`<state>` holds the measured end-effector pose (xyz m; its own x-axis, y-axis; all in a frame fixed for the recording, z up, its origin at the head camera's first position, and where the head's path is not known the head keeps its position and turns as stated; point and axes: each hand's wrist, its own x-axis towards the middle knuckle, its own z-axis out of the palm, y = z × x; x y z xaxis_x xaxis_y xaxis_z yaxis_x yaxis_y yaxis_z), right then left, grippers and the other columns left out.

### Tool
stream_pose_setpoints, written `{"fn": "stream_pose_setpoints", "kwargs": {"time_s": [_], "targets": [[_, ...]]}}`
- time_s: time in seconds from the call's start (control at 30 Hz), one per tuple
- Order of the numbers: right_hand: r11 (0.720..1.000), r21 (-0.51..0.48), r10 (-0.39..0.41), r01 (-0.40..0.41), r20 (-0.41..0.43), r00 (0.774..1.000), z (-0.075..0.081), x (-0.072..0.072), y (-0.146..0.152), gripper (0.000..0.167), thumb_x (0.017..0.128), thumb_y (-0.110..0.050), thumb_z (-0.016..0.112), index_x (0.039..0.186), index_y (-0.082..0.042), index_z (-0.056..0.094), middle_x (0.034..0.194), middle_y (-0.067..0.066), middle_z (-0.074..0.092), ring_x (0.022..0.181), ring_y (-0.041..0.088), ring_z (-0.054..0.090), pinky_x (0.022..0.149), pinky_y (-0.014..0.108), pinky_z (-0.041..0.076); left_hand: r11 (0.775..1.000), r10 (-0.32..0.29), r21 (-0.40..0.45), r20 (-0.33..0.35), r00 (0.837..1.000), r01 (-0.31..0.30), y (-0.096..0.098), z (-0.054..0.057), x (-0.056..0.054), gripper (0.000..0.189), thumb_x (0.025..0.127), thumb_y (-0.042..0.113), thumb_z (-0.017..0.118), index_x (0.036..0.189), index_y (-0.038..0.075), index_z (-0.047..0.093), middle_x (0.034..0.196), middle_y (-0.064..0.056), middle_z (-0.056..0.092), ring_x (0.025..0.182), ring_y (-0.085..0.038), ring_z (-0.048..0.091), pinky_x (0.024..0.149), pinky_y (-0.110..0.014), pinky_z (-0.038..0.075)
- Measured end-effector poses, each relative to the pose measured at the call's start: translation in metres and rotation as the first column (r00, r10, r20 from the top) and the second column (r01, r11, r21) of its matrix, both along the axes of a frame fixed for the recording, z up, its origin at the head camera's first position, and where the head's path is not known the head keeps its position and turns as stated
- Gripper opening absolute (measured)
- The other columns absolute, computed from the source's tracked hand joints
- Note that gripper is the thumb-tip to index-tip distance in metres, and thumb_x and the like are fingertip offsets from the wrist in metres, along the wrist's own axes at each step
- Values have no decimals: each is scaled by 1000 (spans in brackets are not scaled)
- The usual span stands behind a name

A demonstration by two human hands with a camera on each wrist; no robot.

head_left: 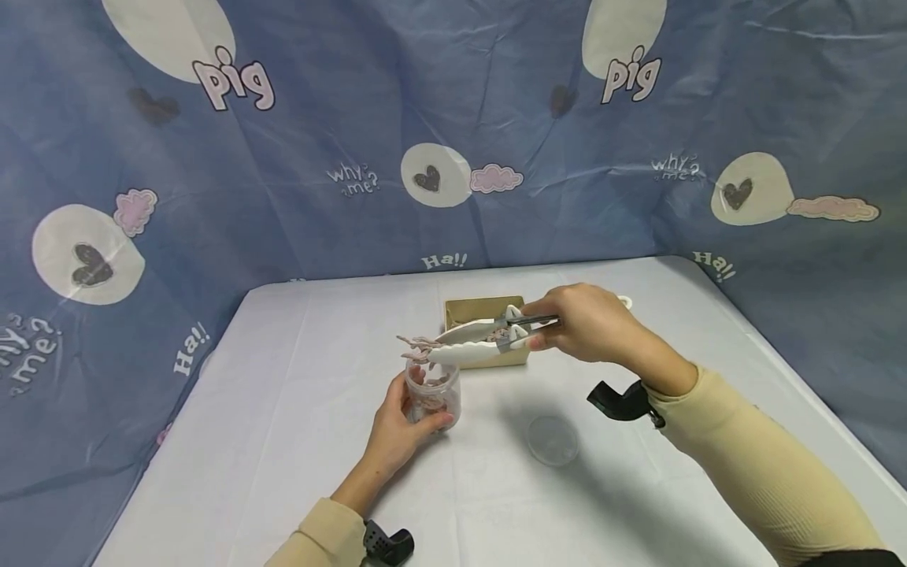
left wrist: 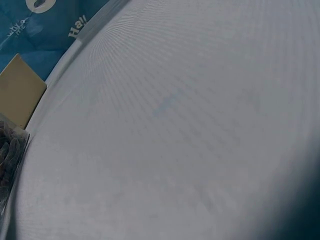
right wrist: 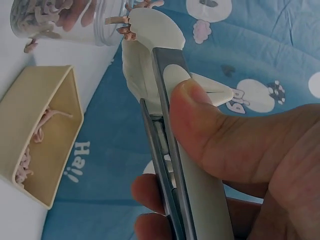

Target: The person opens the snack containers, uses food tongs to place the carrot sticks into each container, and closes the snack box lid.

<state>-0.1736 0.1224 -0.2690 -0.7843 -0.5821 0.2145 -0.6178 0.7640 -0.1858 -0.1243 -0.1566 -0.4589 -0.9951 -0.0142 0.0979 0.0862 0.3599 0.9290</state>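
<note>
My left hand (head_left: 398,431) grips a clear plastic jar (head_left: 448,403) from its left side, thumb across the front. Pale pinkish strips lie inside the jar; the right wrist view shows them through its wall. With my right hand (head_left: 594,324) I hold white-and-grey kitchen tongs (head_left: 460,353), thumb on one arm and fingers under the other. Between the tong tips, right over the jar's mouth, a small bunch of pinkish strips (head_left: 415,351) sticks out. In the left wrist view only the edge of the filled jar (left wrist: 7,160) shows; the left hand is outside that view.
Behind the jar stands a tan open box (head_left: 473,308) with more strips (right wrist: 41,127) in it. A round clear lid (head_left: 553,441) lies flat on the white table (head_left: 319,346), right of the jar. A patterned blue cloth (head_left: 319,102) hangs behind the table.
</note>
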Motion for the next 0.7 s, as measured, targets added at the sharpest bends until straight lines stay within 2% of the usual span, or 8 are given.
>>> {"fn": "stream_pose_setpoints", "kwargs": {"time_s": [0.43, 0.7], "targets": [[1000, 27, 2, -1, -20, 1000, -2, 5, -6, 36, 77, -28, 83, 111, -18, 76, 90, 0, 74, 85, 22, 70, 70, 42, 56, 1000, 2, -5, -13, 1000, -2, 0, 1, 0, 93, 74, 28, 87, 149, 13, 34, 143, -14, 54, 139, -31, 46, 121, -46, 35], [999, 49, 5, -5, 1, 1000, 0, 6, -10, 39, 78, -28, 82, 115, -17, 75, 93, -1, 74, 86, 22, 69, 73, 43, 55, 1000, 5, 12, -15, 1000, -5, -1, 2, 3, 92, 75, 28, 87, 149, 13, 34, 147, -12, 51, 142, -31, 43, 122, -45, 32]]}}
